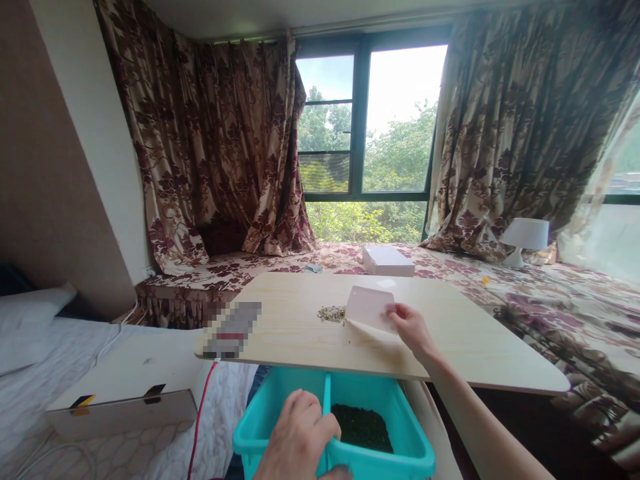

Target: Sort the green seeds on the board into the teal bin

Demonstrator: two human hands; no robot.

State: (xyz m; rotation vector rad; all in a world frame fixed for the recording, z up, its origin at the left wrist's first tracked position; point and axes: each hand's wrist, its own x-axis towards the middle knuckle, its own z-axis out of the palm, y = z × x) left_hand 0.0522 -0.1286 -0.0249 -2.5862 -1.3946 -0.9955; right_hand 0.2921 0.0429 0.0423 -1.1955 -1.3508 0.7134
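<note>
Teal bin (pixel 390 465), dark grains (pixel 363 427) in right compartment (pixel 397 410), left hand (pixel 299 430), grip unclear, right hand (pixel 411 328) pinching pale sheet (pixel 369 309)

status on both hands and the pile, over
Right hand pinching pale sheet; left hand over turquoise bin's front rim, grip unclear. Granule pile on tabletop, left of sheet. Pixelated item farther left.
</note>
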